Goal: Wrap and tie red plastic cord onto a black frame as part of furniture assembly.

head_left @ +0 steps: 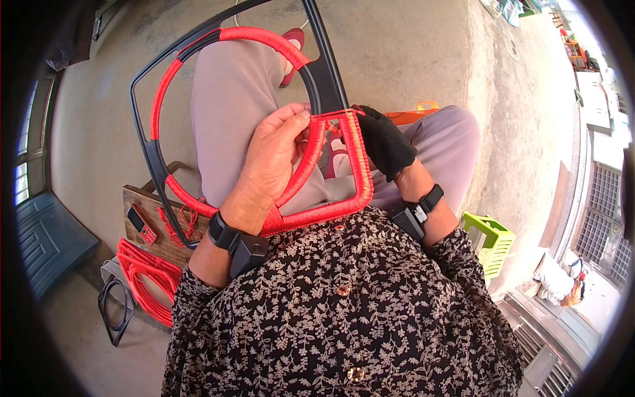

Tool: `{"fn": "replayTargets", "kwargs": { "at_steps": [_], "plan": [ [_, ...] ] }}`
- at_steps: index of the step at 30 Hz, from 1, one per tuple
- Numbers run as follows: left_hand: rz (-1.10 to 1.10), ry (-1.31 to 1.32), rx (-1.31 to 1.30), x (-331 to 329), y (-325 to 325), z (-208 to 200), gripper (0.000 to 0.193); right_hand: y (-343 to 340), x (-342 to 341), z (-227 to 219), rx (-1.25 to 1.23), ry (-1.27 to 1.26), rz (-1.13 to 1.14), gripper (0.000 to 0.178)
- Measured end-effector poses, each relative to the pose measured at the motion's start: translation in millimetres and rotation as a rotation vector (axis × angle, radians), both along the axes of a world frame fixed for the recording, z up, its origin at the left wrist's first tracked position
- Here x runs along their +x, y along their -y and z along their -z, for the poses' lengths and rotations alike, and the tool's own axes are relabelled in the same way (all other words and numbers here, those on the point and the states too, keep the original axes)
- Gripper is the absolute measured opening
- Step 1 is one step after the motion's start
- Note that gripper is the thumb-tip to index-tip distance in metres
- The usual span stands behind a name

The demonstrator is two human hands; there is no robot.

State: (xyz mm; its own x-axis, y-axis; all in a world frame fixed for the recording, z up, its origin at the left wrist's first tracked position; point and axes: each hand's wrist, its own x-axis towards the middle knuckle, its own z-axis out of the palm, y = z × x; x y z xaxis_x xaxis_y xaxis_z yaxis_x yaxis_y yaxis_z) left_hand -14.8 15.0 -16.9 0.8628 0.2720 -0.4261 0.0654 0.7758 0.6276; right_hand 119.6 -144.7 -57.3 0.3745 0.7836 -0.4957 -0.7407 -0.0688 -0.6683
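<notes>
Across my lap lies a black frame, a ring set inside a rounded square, partly wound with red cord. The wrapping covers the near right corner and several stretches of the ring; other parts are bare black. My bare left hand is closed, pinching the ring just below the bare black joint. At the frame's outer right edge, my right hand, in a black glove, is closed at a strand of red cord that stretches across the joint. Its fingertips are partly hidden behind the frame.
To the left, a wooden stool bears a red phone and loose red cord. Beside it stand red-wrapped frames and a black frame. A lime-green plastic basket sits at right; an orange thing lies beyond my right knee.
</notes>
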Motion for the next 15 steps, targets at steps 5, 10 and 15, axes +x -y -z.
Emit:
{"fn": "replayTargets", "kwargs": {
  "at_steps": [5,10,15],
  "plan": [
    [-0.004,0.016,-0.003,1.4,0.9,1.1,0.013,1.6,0.0,2.2,-0.033,0.000,0.009,0.022],
    [-0.004,0.010,-0.005,0.1,0.7,1.8,0.013,1.6,-3.0,-3.1,-0.006,0.151,-0.057,0.024],
    [-0.008,-0.007,0.004,1.2,1.9,1.3,0.013,1.7,-3.1,-1.1,0.001,0.477,-0.159,0.026]
  ]
}}
